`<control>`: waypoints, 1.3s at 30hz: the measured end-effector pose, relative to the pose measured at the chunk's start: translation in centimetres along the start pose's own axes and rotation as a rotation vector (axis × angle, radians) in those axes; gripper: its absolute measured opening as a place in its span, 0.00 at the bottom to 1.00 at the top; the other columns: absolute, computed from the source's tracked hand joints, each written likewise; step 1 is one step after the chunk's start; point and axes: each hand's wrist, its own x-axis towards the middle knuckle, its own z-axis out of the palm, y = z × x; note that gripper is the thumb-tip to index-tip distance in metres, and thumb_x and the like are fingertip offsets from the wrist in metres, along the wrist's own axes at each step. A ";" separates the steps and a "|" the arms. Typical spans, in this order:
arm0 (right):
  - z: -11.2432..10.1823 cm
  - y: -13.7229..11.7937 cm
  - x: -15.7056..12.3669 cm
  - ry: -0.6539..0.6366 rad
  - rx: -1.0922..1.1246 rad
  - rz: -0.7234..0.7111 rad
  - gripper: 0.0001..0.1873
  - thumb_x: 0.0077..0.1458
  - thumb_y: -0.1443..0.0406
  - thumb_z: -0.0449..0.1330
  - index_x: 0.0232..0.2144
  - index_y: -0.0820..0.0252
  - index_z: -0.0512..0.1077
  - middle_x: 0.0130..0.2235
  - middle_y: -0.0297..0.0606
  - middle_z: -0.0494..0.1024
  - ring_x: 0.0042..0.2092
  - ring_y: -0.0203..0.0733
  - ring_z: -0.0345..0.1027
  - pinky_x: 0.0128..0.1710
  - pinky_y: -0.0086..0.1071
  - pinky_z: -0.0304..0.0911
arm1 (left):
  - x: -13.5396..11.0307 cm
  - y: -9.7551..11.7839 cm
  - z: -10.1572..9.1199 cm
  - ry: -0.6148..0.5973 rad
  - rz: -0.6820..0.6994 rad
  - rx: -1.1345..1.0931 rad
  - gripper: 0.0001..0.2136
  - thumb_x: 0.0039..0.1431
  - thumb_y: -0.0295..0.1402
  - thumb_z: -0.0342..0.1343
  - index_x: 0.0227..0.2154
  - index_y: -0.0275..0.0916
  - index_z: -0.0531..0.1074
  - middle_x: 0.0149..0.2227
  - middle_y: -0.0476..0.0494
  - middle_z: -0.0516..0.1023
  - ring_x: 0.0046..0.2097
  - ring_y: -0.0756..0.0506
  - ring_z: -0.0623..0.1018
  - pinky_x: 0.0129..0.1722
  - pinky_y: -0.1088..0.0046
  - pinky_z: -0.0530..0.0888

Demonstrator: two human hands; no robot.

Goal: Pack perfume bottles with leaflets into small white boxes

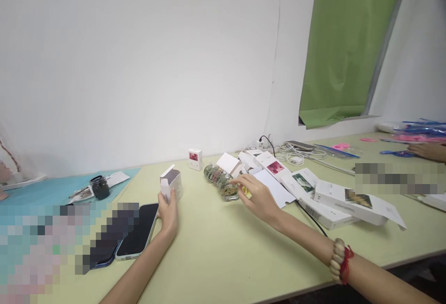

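My left hand [168, 213] is wrapped round a small white cardboard box [171, 184], which stands upright with its top flap raised. Over on the right, my right hand [256, 194] reaches palm down with its fingers stretched out. Its fingertips are at the near end of a row of clear, round items [223, 184] with green, red and yellowish contents; I cannot tell whether they touch. Something yellow shows under the fingers, partly hidden. Behind this row, a small white box with a red picture [195, 159] stands by the wall.
Several white picture boxes [303, 183] lie heaped to the right, with white cables [296, 157] behind. A phone [137, 232] lies beside my left forearm. A dark jar [100, 188] stands on a blue mat [69, 185]. Another person's hand [427, 151] rests at far right near blue scissors [397, 154].
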 end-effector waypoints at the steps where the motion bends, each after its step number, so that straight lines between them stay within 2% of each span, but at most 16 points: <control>1: -0.1 -1.0 0.9 -0.027 0.047 -0.043 0.18 0.53 0.72 0.48 0.45 0.55 0.68 0.37 0.39 0.74 0.39 0.40 0.66 0.38 0.33 0.61 | -0.1 0.1 0.1 -0.002 -0.036 -0.036 0.13 0.55 0.46 0.42 0.35 0.43 0.59 0.38 0.42 0.72 0.39 0.41 0.72 0.35 0.64 0.67; 3: 0.3 -2.8 2.5 -0.070 0.096 -0.106 0.18 0.53 0.72 0.48 0.45 0.55 0.68 0.38 0.37 0.74 0.40 0.40 0.66 0.39 0.33 0.60 | -0.3 0.5 0.2 0.002 -0.103 -0.141 0.11 0.53 0.44 0.45 0.34 0.43 0.60 0.37 0.46 0.71 0.38 0.44 0.72 0.35 0.69 0.68; 7: 3.1 -4.9 4.8 -0.083 0.166 -0.179 0.18 0.54 0.75 0.46 0.43 0.56 0.69 0.39 0.36 0.75 0.43 0.39 0.65 0.42 0.34 0.57 | -0.7 1.8 0.1 -0.106 0.019 -0.304 0.05 0.51 0.34 0.45 0.30 0.40 0.62 0.30 0.50 0.68 0.33 0.49 0.69 0.32 0.75 0.67; 10: 5.4 -5.3 5.6 -0.080 0.197 -0.225 0.17 0.55 0.74 0.47 0.40 0.57 0.71 0.40 0.36 0.75 0.43 0.39 0.65 0.41 0.34 0.56 | -1.2 2.5 -0.1 -0.193 0.106 -0.370 0.08 0.50 0.31 0.42 0.32 0.39 0.64 0.31 0.49 0.68 0.34 0.48 0.69 0.34 0.75 0.67; 13: 6.8 -4.9 5.7 -0.043 0.142 -0.296 0.13 0.54 0.72 0.49 0.36 0.58 0.72 0.36 0.36 0.76 0.41 0.40 0.64 0.40 0.35 0.54 | -1.6 2.6 -0.1 -0.245 0.184 -0.366 0.11 0.52 0.30 0.40 0.36 0.38 0.64 0.34 0.46 0.70 0.36 0.48 0.70 0.35 0.73 0.68; 16: 7.2 -4.3 5.2 0.027 0.063 -0.319 0.11 0.54 0.68 0.51 0.35 0.59 0.72 0.34 0.38 0.76 0.38 0.41 0.63 0.38 0.36 0.54 | -1.7 2.0 -0.1 -0.279 0.316 -0.226 0.10 0.52 0.30 0.39 0.35 0.37 0.63 0.31 0.46 0.69 0.32 0.48 0.70 0.33 0.72 0.68; 18: 7.3 -4.0 4.7 0.057 0.057 -0.306 0.11 0.54 0.65 0.51 0.34 0.59 0.72 0.33 0.39 0.76 0.36 0.41 0.62 0.37 0.36 0.54 | -1.6 1.5 -0.1 -0.281 0.406 -0.122 0.12 0.50 0.29 0.41 0.38 0.37 0.62 0.32 0.45 0.70 0.34 0.47 0.70 0.35 0.70 0.68; 21: 7.0 -3.5 4.0 0.036 0.111 -0.316 0.12 0.54 0.65 0.50 0.31 0.59 0.73 0.32 0.38 0.76 0.36 0.39 0.63 0.35 0.33 0.56 | -1.8 1.3 -0.1 -0.363 0.537 -0.069 0.24 0.45 0.30 0.47 0.49 0.36 0.56 0.41 0.40 0.70 0.41 0.43 0.72 0.41 0.65 0.69; 23: 6.4 -3.3 3.9 -0.022 0.138 -0.320 0.12 0.54 0.65 0.50 0.31 0.58 0.74 0.32 0.37 0.76 0.36 0.38 0.64 0.34 0.30 0.57 | -2.2 1.8 0.1 -0.469 0.542 -0.076 0.30 0.45 0.31 0.51 0.54 0.38 0.50 0.46 0.40 0.70 0.44 0.44 0.72 0.43 0.66 0.69; 24: 6.1 -3.2 3.9 -0.055 0.140 -0.304 0.12 0.54 0.65 0.51 0.31 0.58 0.74 0.32 0.37 0.77 0.35 0.38 0.65 0.33 0.30 0.57 | -2.4 2.0 0.2 -0.515 0.510 -0.070 0.30 0.47 0.33 0.52 0.54 0.40 0.50 0.46 0.41 0.70 0.43 0.45 0.73 0.42 0.67 0.70; 26: 5.2 -3.0 4.0 -0.111 0.119 -0.226 0.11 0.52 0.63 0.53 0.29 0.57 0.75 0.30 0.35 0.77 0.33 0.37 0.66 0.29 0.28 0.54 | -2.8 2.5 0.5 -0.552 0.444 -0.028 0.24 0.51 0.35 0.52 0.51 0.43 0.56 0.43 0.44 0.73 0.40 0.47 0.74 0.39 0.70 0.71; 28: 4.5 -3.0 4.3 -0.152 0.091 -0.127 0.10 0.50 0.61 0.55 0.26 0.56 0.75 0.27 0.33 0.77 0.30 0.35 0.66 0.26 0.27 0.51 | -2.9 2.7 0.8 -0.547 0.432 0.027 0.18 0.53 0.35 0.51 0.48 0.43 0.62 0.40 0.45 0.75 0.39 0.47 0.75 0.38 0.71 0.71; 30: 4.3 -3.0 4.4 -0.201 0.083 -0.049 0.09 0.48 0.61 0.57 0.25 0.55 0.76 0.25 0.32 0.77 0.28 0.35 0.66 0.25 0.26 0.48 | -2.8 2.5 1.0 -0.521 0.469 0.066 0.17 0.53 0.32 0.50 0.48 0.43 0.64 0.41 0.44 0.75 0.41 0.46 0.74 0.40 0.70 0.71; 35: 6.1 -3.5 3.8 -0.314 0.219 0.147 0.08 0.48 0.63 0.56 0.26 0.54 0.76 0.27 0.33 0.78 0.28 0.35 0.67 0.24 0.25 0.48 | -2.0 2.0 0.8 -0.443 0.634 0.089 0.23 0.48 0.21 0.46 0.48 0.44 0.64 0.48 0.46 0.72 0.50 0.45 0.70 0.49 0.65 0.66; 39: 8.3 -3.7 3.0 -0.234 0.341 0.347 0.07 0.44 0.67 0.56 0.24 0.59 0.74 0.26 0.35 0.77 0.26 0.36 0.66 0.23 0.25 0.51 | -1.9 2.1 0.5 -0.447 0.729 0.183 0.27 0.46 0.19 0.45 0.50 0.46 0.63 0.50 0.47 0.70 0.52 0.44 0.68 0.50 0.63 0.65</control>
